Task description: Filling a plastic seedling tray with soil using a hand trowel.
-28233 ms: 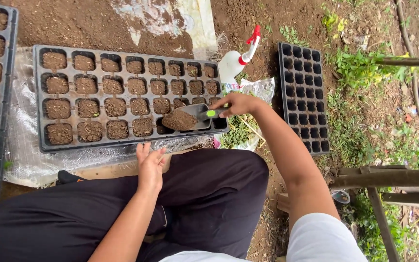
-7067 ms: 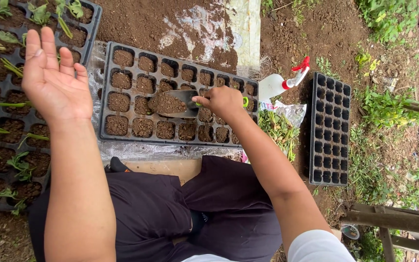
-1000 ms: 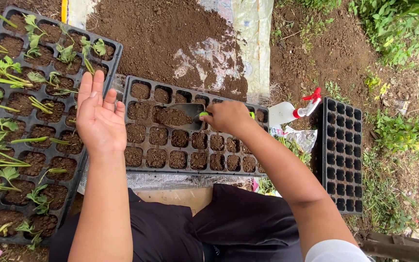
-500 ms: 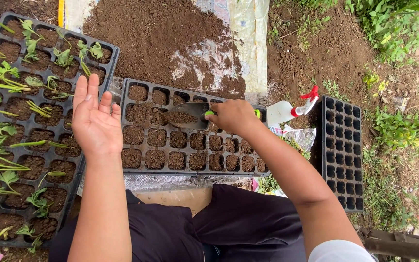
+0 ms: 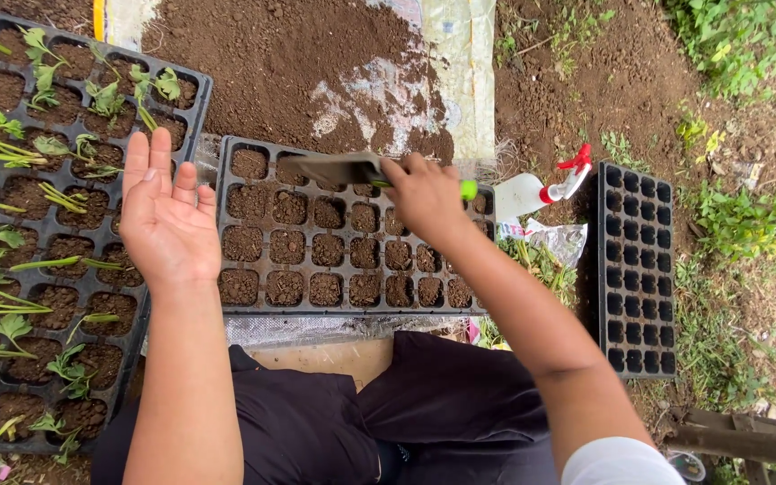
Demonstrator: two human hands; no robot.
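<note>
Right hand: the right hand [image 5: 424,193] is clenched round the green handle of a small trowel [image 5: 334,168], knuckles up, over the far edge of the middle seed tray.
Trowel: its dark blade points left and lies low over the far left cells of that tray; only the green butt of the handle shows past the fingers. Whether the blade carries soil cannot be told.
Left hand: the left hand [image 5: 165,220] is released and grasps nothing, palm up, fingers straight and close together. It hovers over the gap between the seedling tray and the middle seed tray.
Middle seed tray: a black plastic tray [image 5: 228,310] of square cells, nearly all filled with brown soil, lying straight ahead of the knees on a plastic sheet.
Seedling tray: a larger black tray [image 5: 195,108] on the left, its cells filled with soil and holding small green seedlings, several leaning or lying flat.
Soil heap: loose brown soil [image 5: 289,63] is spread on a pale sheet on the far side of the middle tray.
Spray bottle: a white bottle with a red trigger [image 5: 545,189] lies on its side just right of the middle tray.
Empty tray: a narrow black tray [image 5: 637,269] with bare cells lies on the ground at right.
Legs: dark trousers [image 5: 334,422] at the near edge.
</note>
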